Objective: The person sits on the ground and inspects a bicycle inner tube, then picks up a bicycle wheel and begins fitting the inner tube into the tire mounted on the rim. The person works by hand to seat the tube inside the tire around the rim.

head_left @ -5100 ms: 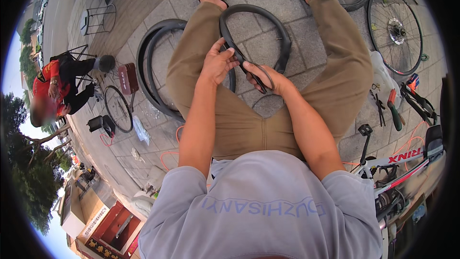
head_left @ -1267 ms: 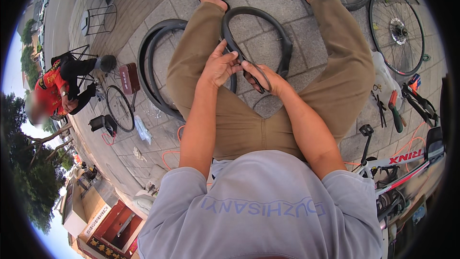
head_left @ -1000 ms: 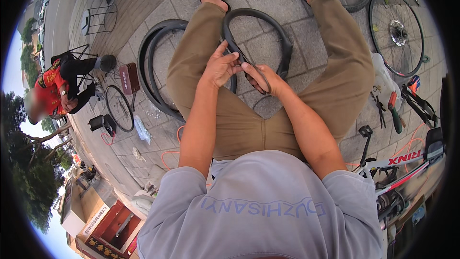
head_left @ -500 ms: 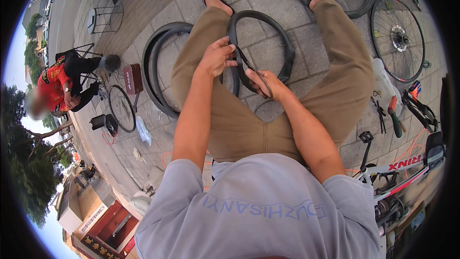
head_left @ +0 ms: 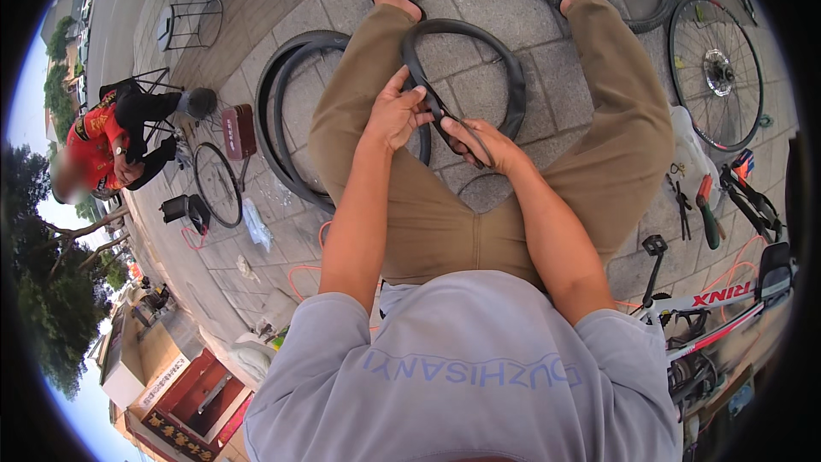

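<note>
Two hands on one black loop (head_left: 517, 90): your right hand (head_left: 487, 144) clenches its near end, your left hand (head_left: 396, 114) touches its left side, pinch unclear, that stretch slanting toward your right, the bulk beyond, between your legs (head_left: 614, 111).

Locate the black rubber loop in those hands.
In the head view, the black rubber loop is above centre, between the brown trouser legs, the right hand gripping its near end, the left hand touching its left side.
</note>
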The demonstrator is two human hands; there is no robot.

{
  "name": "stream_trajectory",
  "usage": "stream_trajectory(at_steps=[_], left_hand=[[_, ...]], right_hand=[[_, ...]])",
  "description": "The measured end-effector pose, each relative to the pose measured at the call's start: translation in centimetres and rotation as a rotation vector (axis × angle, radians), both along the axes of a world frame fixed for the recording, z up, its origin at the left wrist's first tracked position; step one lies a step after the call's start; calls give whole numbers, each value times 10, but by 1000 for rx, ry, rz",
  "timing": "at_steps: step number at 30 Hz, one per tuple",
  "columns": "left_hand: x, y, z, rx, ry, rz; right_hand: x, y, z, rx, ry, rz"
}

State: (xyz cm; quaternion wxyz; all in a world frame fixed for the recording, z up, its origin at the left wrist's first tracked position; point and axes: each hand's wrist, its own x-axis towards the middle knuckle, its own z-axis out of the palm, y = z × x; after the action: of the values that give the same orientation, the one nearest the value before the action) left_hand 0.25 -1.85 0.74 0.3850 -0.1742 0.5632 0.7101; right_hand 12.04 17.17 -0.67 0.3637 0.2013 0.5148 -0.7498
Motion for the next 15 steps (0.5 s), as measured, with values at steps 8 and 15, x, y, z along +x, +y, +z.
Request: stream_trajectory(at_steps=[8, 15], left_hand=[[0, 2, 9, 19, -15, 12], [0, 2, 5, -8, -25, 2]], right_hand=[[-3, -1, 7, -147, -23, -60], [-3, -4, 4, -119, -23, -50]])
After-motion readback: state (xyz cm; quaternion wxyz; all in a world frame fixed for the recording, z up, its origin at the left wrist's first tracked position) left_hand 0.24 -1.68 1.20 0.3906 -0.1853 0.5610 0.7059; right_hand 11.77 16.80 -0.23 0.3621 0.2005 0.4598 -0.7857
